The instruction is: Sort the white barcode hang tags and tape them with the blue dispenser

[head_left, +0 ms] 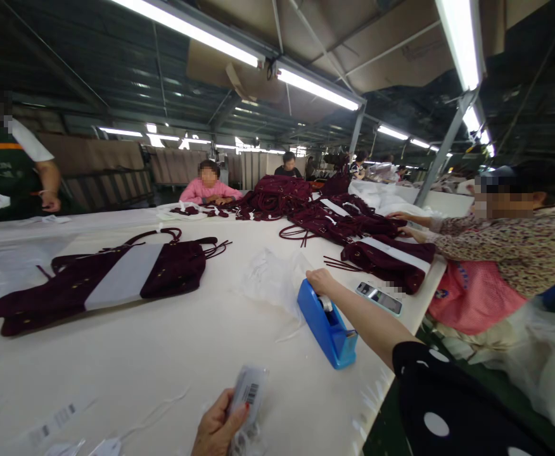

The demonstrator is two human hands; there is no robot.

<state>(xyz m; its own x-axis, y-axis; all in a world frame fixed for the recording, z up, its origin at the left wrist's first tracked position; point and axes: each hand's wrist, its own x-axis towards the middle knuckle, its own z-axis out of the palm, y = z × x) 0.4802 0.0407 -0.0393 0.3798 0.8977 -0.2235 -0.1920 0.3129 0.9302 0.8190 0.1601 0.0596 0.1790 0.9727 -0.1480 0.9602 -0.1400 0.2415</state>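
Note:
My left hand (225, 421) is closed around a stack of tags (249, 389) with a barcode on the top one, at the bottom middle of the view. White strings bunch below its thumb. Farther forward and to the right, my right hand (321, 282) is closed at the far end of a blue tape dispenser (322, 329); its fingertips are partly hidden. The dispenser stands on the white table (163, 361). A crumpled clear plastic bag (270, 275) lies just left of it.
A maroon bag (177, 269) with a white paper band lies at left. More maroon bags (277, 196) are piled at the back. A phone (379, 297) lies right of my forearm. Loose labels (54, 424) are at front left. A co-worker (505, 247) reaches in from the right.

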